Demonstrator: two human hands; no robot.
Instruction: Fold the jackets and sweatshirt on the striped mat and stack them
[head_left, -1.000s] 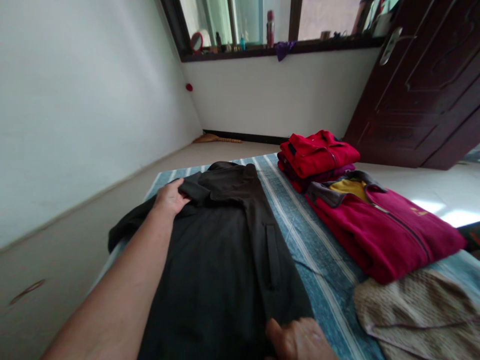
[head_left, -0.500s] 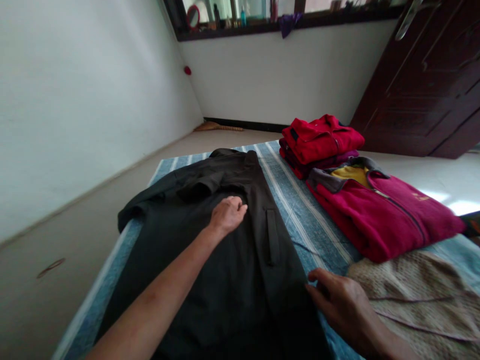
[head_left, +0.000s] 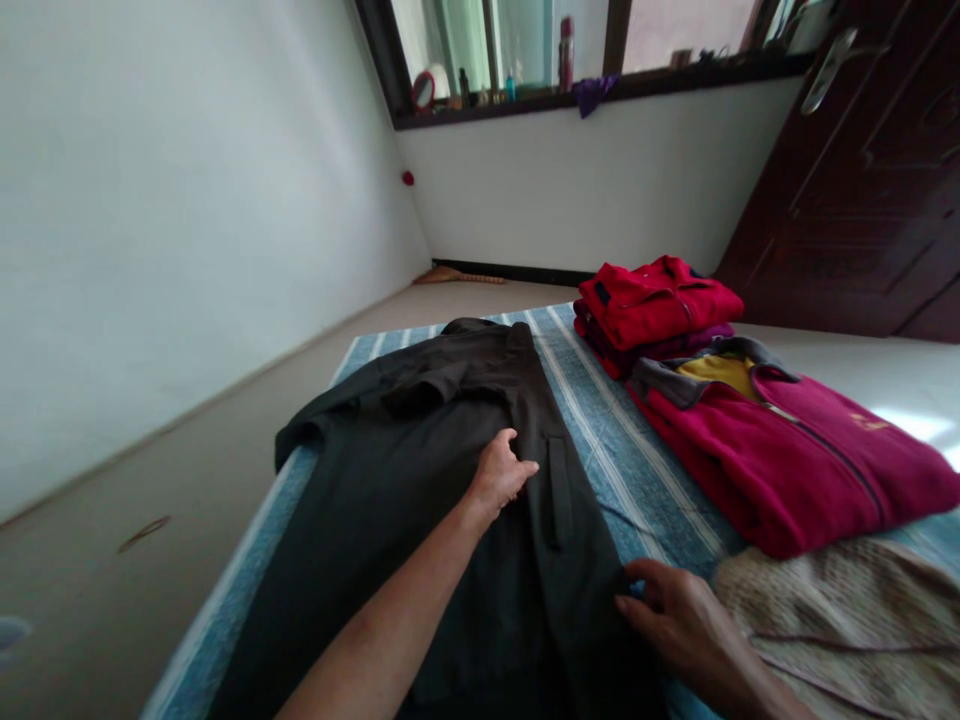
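We press our left hand (head_left: 501,474), fingers together, flat on the matte black woven jacket (head_left: 420,480) beside its welt pocket. Our right hand (head_left: 679,625) pinches the jacket's hem edge on the blue striped bedsheet (head_left: 600,420). No lettering is legible.

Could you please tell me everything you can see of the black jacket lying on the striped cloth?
The black jacket is a dark, matte, woven-looking garment spread flat and lengthwise on the blue striped cloth, collar end away from the camera. A sleeve lies folded across its upper part, and a vertical welt pocket shows near its right edge. The left hand rests on its middle; the right hand touches its right edge.
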